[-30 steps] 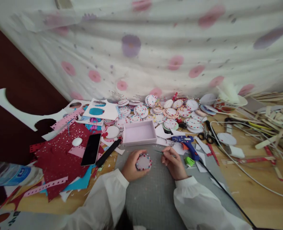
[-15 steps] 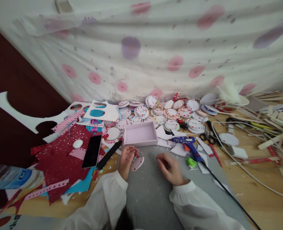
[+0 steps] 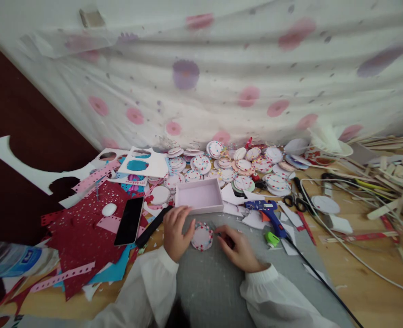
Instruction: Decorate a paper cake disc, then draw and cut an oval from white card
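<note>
Round white disc (image 3: 201, 237), flat, rimmed with small red, green and blue dots, lying on grey felt-like mat (image 3: 215, 282) at lower centre of frame, just below shallow pale pink rectangular box (image 3: 199, 196). Left hand (image 3: 175, 233) palm down, fingers spread and loose, grip released, fingertips touching disc's left edge. Right hand (image 3: 237, 248) curled, grip pinched on thin dark tool (image 3: 218, 233), tip at disc's right edge. White puffy sleeves at both wrists. Blue glue gun (image 3: 267, 210) to the right on wooden table (image 3: 358, 273)

Tray (image 3: 199, 196) behind disc (image 3: 201, 237), phone (image 3: 129, 221) left.
</note>
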Tool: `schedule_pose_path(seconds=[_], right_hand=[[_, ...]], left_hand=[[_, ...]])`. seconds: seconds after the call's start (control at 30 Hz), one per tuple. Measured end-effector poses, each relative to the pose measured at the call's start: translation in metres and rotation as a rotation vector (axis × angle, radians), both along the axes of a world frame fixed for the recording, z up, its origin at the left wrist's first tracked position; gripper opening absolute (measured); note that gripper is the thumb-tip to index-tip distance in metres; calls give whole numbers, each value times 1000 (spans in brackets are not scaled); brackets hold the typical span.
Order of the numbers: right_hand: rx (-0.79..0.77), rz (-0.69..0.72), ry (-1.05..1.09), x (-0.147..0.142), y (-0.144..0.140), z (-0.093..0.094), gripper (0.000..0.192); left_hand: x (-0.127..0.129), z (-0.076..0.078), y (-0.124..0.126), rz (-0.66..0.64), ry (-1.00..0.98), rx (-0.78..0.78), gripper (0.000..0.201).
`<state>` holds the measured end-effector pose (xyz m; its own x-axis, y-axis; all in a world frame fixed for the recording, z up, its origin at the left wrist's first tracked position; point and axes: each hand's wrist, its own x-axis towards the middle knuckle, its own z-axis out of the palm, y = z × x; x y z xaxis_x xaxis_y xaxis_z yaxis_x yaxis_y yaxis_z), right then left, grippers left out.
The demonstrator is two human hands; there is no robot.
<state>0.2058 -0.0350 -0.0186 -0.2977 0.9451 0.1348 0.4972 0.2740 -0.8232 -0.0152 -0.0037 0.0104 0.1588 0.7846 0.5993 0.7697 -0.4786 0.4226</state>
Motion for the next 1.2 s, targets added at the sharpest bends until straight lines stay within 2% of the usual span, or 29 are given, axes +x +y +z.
schedule_pose_path(seconds=[0.07, 0.17, 0.23, 0.37, 0.5, 0.67, 0.77, 0.87, 1.0, 1.1, 1.2], right_hand=[[-9, 4, -7, 0, 1, -1, 18], [-9, 20, -28, -1, 2, 0, 17], [-12, 28, -37, -1, 2, 2, 18], [8, 49, -57, -1, 2, 10, 18], [30, 80, -102, -2, -1, 16, 27], [25, 85, -219, -8, -4, 16, 53], [12, 87, -259, -11, -5, 14, 47], [3, 79, -245, -11, -4, 13, 37], [67, 13, -120, -8, -5, 11, 31], [241, -130, 35, 0, -7, 16, 24], [482, -187, 75, 5, -13, 34, 28]], left_hand=[[-2, 5, 16, 41, 143, -23, 34], [-3, 14, 31, -31, 251, -47, 9], [-5, 25, 31, -69, 270, -25, 4], [-20, 57, 12, -11, 230, 115, 2], [-60, 84, -10, 127, 245, 235, 2], [-117, 93, -30, 356, 395, 372, 7], [-132, 92, -41, 380, 522, 417, 7], [-123, 88, -50, 257, 607, 394, 5], [-87, 83, -52, 122, 566, 352, 16], [-61, 81, -47, 80, 520, 359, 18], [-42, 82, -43, 43, 484, 348, 19]])
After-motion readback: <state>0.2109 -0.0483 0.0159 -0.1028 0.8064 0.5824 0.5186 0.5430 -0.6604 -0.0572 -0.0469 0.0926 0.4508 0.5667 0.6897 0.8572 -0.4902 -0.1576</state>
